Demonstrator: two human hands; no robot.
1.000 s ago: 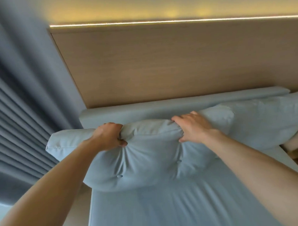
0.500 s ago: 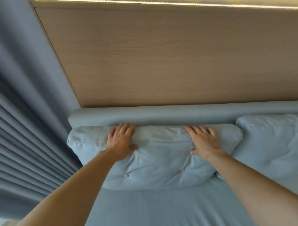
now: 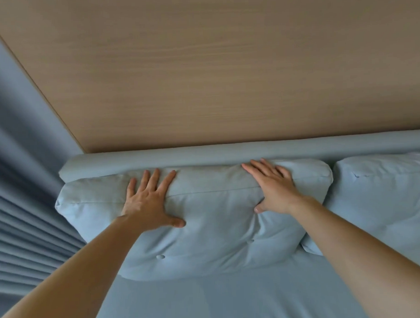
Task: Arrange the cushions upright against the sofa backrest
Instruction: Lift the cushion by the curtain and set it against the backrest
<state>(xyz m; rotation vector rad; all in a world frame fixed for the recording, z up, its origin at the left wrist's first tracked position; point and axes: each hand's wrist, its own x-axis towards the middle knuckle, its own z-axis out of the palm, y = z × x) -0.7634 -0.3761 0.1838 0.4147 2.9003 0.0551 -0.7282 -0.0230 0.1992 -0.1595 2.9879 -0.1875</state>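
While both palms lie flat, one pale blue cushion [image 3: 206, 220] stands upright under them.
Left hand [image 3: 149, 201]: fingers spread wide, pressing the cushion's upper left, gripping nothing. Right hand [image 3: 274, 190]: fingers extended and near together, flat over its top edge. Second cushion [image 3: 382, 200]: just beyond the right hand, touching the first. Sofa backrest [image 3: 228, 153]: directly past the fingertips, both cushions leaning against it. Wood panel [image 3: 225, 75]: above that.
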